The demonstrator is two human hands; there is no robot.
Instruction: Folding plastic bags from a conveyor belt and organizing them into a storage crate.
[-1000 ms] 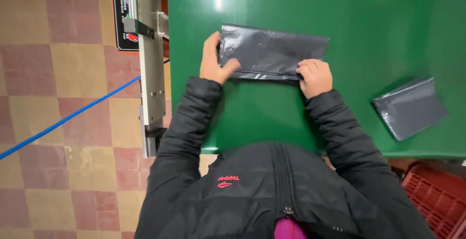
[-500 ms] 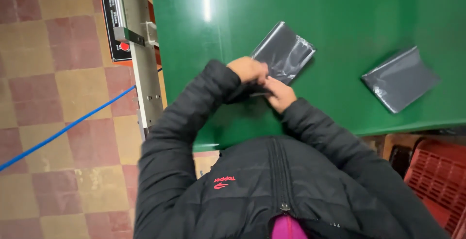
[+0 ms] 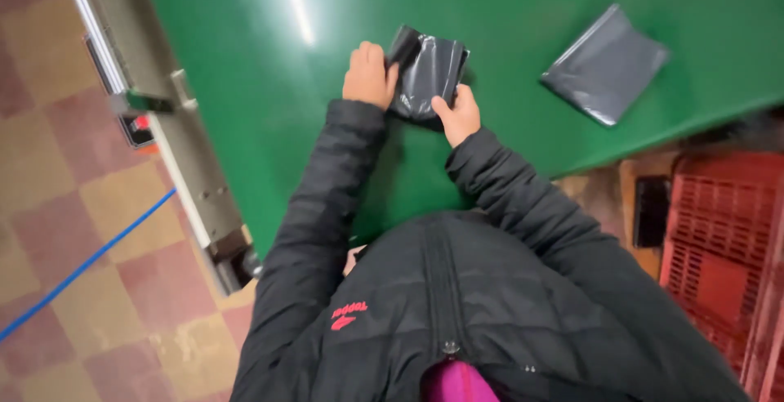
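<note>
One green desk, metal-edged, over checkered floor tiles; one red crate. Two grey plastic bags — one flat bag lying apart, one folded bag on the desk, gripped by left hand and right hand.

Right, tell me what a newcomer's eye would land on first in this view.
First, the bright green table filling the upper part of the view, with a streak of glare. At its middle, the left hand and right hand clasp a small folded dark grey plastic bag from either side. A second grey bag lies flat to the right near the table's edge, and a red crate sits on the floor at lower right.
</note>
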